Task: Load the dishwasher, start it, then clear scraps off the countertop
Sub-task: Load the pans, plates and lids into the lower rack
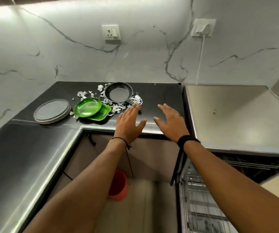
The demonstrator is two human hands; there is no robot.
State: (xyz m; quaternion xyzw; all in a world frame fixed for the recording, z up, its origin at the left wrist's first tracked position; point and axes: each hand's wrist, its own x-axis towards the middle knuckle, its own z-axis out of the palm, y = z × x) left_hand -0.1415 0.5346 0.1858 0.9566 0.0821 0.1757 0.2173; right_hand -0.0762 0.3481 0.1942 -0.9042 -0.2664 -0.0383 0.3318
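A small black frying pan [119,94] sits on the dark countertop [160,98] near the back wall, ringed by white scraps [116,108]. Its handle points toward my left hand [129,123], whose straight fingers reach just to the handle's end. Two green plates [88,109] overlap left of the pan, and a stack of grey plates [52,111] lies further left. My right hand [170,122] hovers open over bare counter to the right, holding nothing. The dishwasher [232,115] stands at the right with its wire rack [202,204] pulled out below.
A red bucket [118,185] stands on the floor under the counter's inner corner. Wall sockets [111,32] are on the marble backsplash, one at the right with a white cable plugged in. The counter runs on along the left side.
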